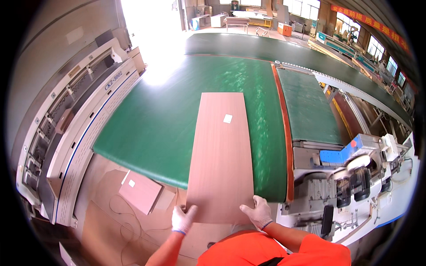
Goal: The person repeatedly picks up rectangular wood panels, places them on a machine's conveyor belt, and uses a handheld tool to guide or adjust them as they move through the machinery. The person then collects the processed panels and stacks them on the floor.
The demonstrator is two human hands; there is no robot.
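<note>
A long pinkish-brown wood panel (222, 168) lies lengthwise, its far part resting on a green conveyor belt (155, 128) and its near end jutting past the belt's edge. A small white label (227, 118) sits on the panel's far half. At the near left corner, my left hand (183, 219) in a white glove grips the panel's edge, thumb on top. My right hand (258, 213), also gloved, holds the opposite edge near the right corner. The fingers beneath the panel are hidden.
On the left stands a long white machine (88, 133). A motor unit (355, 177) with a blue cover flanks the belt's right side. Below the belt, a stack of labelled panels (141, 191) rests near loose cords on the floor. A second dark green belt (239, 44) crosses behind.
</note>
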